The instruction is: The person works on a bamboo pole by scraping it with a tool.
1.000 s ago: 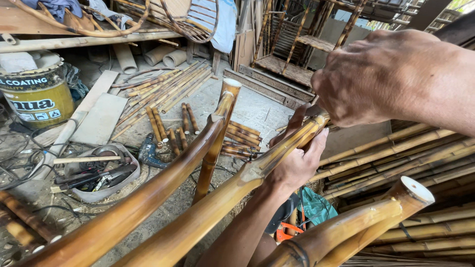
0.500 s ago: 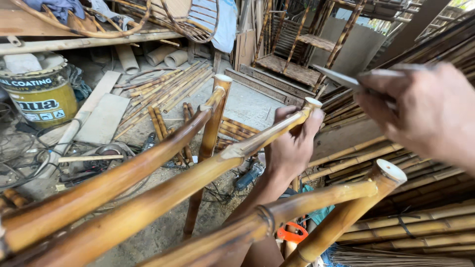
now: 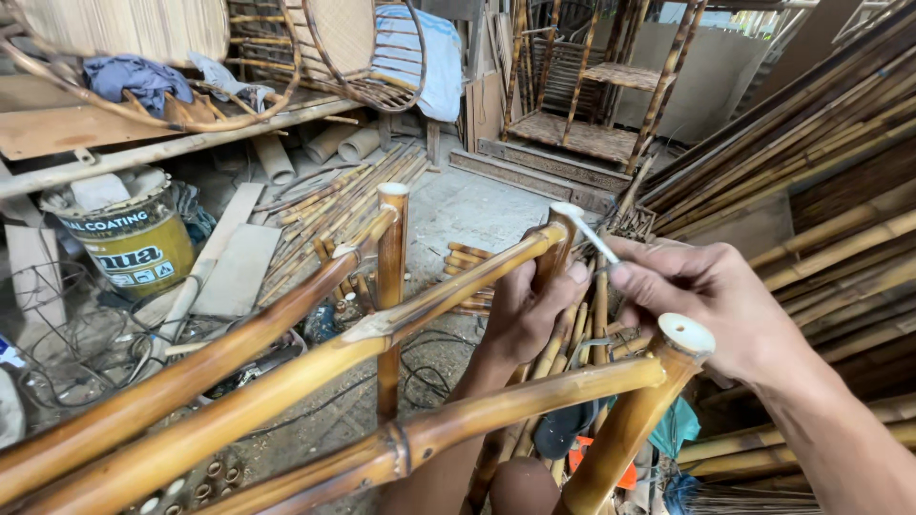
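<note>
The right hand (image 3: 725,305) had dropped from one o'clock toward three, fingers pinched shut on a thin pale strip (image 3: 584,227). The left hand (image 3: 525,315), at centre, wrapped closed around the bamboo frame (image 3: 286,381) near its far joint. The frame looked stiff, light and smooth; best gripped beside a joint.

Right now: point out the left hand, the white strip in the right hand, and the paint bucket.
left hand (image 3: 530,315), head view, on its back.
white strip (image 3: 584,229), head view, mid-length.
paint bucket (image 3: 143,253), head view, on its yellow side wall.
</note>
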